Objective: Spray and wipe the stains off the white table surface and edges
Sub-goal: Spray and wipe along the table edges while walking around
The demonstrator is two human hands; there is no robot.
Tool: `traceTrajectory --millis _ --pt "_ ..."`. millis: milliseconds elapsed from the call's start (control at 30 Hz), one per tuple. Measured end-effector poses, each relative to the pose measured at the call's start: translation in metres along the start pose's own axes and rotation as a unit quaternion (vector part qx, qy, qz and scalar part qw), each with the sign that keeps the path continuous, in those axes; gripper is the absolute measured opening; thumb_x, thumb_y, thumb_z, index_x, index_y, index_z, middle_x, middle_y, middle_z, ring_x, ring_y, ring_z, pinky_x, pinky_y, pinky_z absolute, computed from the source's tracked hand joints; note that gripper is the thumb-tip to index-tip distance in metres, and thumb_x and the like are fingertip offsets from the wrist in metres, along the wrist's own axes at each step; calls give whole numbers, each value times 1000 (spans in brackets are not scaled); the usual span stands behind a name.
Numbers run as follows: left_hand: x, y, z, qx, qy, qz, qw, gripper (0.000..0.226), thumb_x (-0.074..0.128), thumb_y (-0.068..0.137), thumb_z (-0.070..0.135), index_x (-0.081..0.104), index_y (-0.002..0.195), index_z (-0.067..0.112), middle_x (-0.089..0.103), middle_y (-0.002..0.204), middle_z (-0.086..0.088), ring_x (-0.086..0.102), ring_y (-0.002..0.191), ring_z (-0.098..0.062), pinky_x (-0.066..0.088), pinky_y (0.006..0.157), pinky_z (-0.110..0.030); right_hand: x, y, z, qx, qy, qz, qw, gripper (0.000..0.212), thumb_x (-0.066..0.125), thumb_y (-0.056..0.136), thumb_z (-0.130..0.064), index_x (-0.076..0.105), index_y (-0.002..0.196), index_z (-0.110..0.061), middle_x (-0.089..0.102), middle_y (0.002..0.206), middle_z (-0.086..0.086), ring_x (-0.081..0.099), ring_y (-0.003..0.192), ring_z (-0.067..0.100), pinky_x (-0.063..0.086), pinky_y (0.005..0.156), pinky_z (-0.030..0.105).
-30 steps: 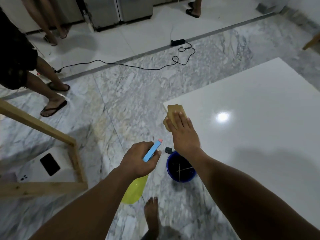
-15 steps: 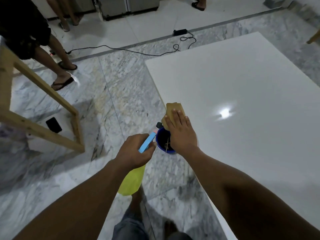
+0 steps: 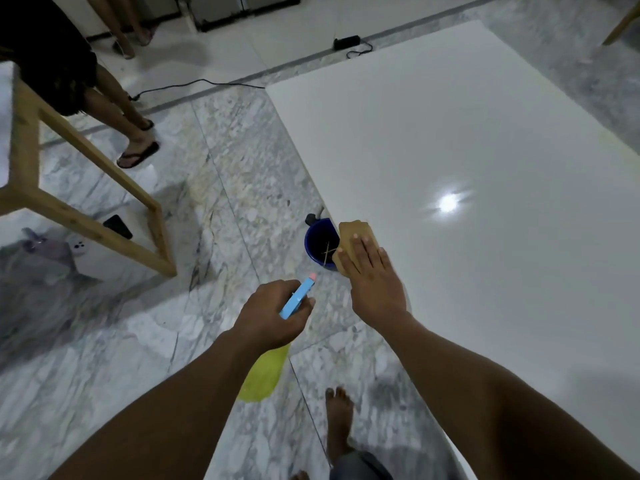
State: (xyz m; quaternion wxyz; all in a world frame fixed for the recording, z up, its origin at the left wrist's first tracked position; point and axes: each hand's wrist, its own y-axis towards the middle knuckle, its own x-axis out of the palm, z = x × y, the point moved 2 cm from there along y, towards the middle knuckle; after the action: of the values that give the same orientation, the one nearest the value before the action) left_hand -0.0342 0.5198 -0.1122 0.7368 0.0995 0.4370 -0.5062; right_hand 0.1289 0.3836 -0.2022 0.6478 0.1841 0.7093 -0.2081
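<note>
Table [image 3: 450, 133] edge carries cloth [image 3: 351, 232] under flat right hand [image 3: 373, 284], bucket [image 3: 311, 256] just beside.

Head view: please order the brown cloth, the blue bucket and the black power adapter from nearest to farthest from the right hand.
1. Brown cloth: pressed under the right hand.
2. Blue bucket: on the floor, just left.
3. Black power adapter: far across the floor.
</note>
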Motion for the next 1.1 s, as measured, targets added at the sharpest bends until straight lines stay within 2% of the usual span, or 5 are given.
traceTrajectory --millis 400,567,767,867,1100 --pt "72 -128 17 53 -22 -13 998 34 65 98 33 55 72 15 52 60 1 45 51 -14 38 55 -32 12 -181 11 18 -46 13 999 78 52 86 -17 20 157 -21 5 166 13 1 153 32 16 122 50" --pt "110 -196 30 58 -29 -50 997 34 63 96 40 57 74 15 59 63 -3 56 56 -23 47 58 -41 16 -279 15 33 -53 7 998 81 49 85 -16 15 158 -24 0 167 11 -4 154 29 12 123 48" --pt "150 -262 58 83 -23 -60 994 33 65 99 35 59 77 10 59 66 -7 48 54 -16 42 57 -36 15 -383 18 41 -45 12 998 89 61 76 -15 23 156 -22 7 166 12 4 153 30 21 121 50" --pt "171 -289 73 87 -35 -52 994 34 65 98 33 57 76 9 53 61 -1 44 51 -15 40 55 -34 14 -428 19 40 -52 23 998 85 54 79 -12 22 157 -23 7 166 11 3 154 29 23 121 49" --pt "243 -377 116 90 -16 -30 995 35 66 97 35 57 75 9 60 66 -11 46 54 -19 39 57 -37 22 -542 30 25 -32 39 998 82 51 79 -10 25 156 -21 11 166 12 6 153 30 26 119 51"
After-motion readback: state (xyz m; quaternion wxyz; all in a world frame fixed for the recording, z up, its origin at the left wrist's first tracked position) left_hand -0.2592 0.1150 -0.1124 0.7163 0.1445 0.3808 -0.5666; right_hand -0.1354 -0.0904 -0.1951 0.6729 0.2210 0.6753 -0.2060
